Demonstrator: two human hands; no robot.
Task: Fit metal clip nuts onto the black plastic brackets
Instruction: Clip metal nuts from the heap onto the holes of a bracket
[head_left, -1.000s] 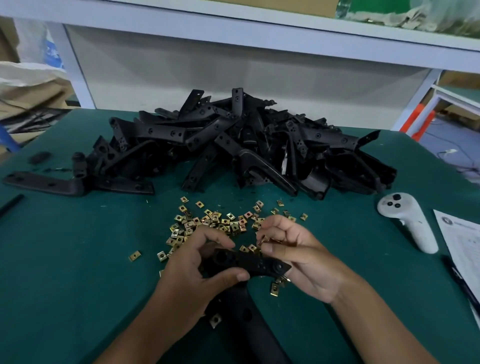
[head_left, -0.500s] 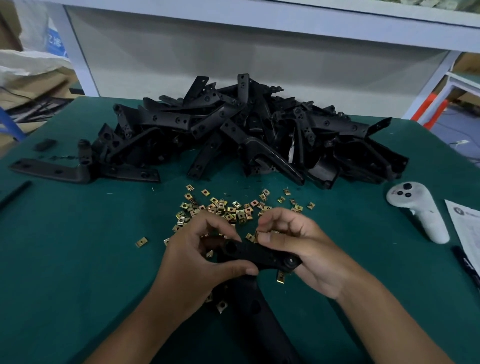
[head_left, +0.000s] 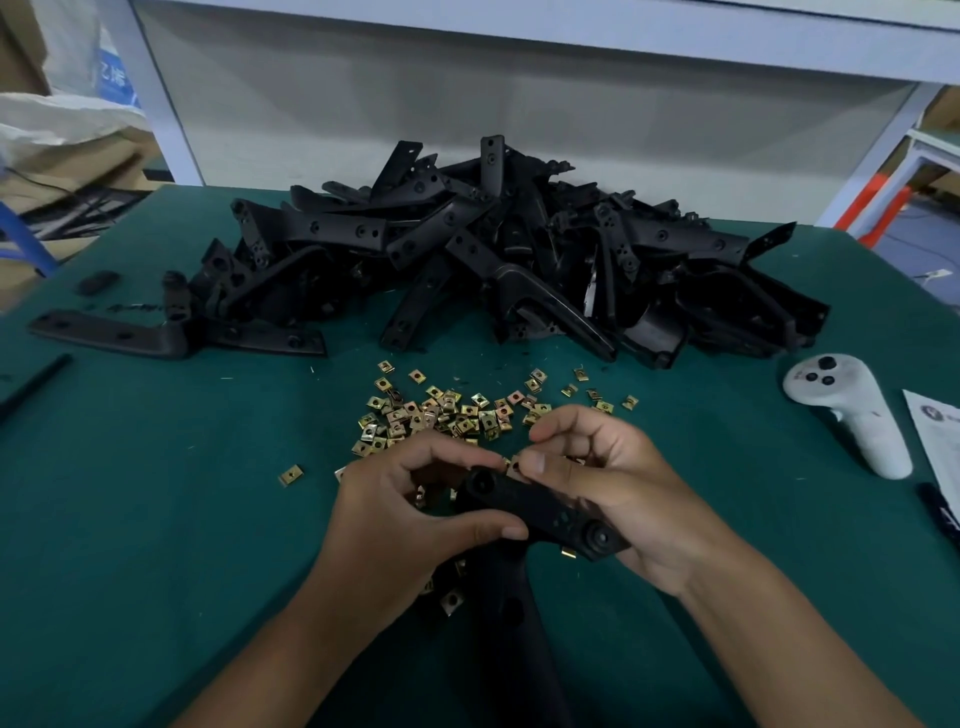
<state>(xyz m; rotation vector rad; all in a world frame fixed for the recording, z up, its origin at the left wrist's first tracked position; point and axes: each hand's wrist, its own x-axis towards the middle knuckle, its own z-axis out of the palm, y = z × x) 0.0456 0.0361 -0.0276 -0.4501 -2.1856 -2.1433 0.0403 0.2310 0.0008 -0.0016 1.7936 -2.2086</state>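
Note:
My left hand (head_left: 410, 514) grips a black plastic bracket (head_left: 545, 512) from the left, thumb under its near edge. My right hand (head_left: 618, 488) supports the bracket's right end and pinches a small brass-coloured clip nut (head_left: 515, 464) against the bracket's top edge. The bracket's long leg (head_left: 511, 623) runs down toward me. Several loose clip nuts (head_left: 447, 410) lie scattered on the green mat just beyond my hands. A large heap of black brackets (head_left: 519, 260) fills the far side of the table.
A white handheld controller (head_left: 852, 410) lies at the right, beside a printed paper (head_left: 935, 441) and a black pen (head_left: 940, 514). A lone bracket (head_left: 119, 332) lies flat at the left. A single nut (head_left: 290, 475) sits apart on the green mat (head_left: 156, 519).
My hands and the bracket stay together near the table's middle. My right fingers have brought the clip nut onto the bracket's top edge. The camera tilted slightly down.

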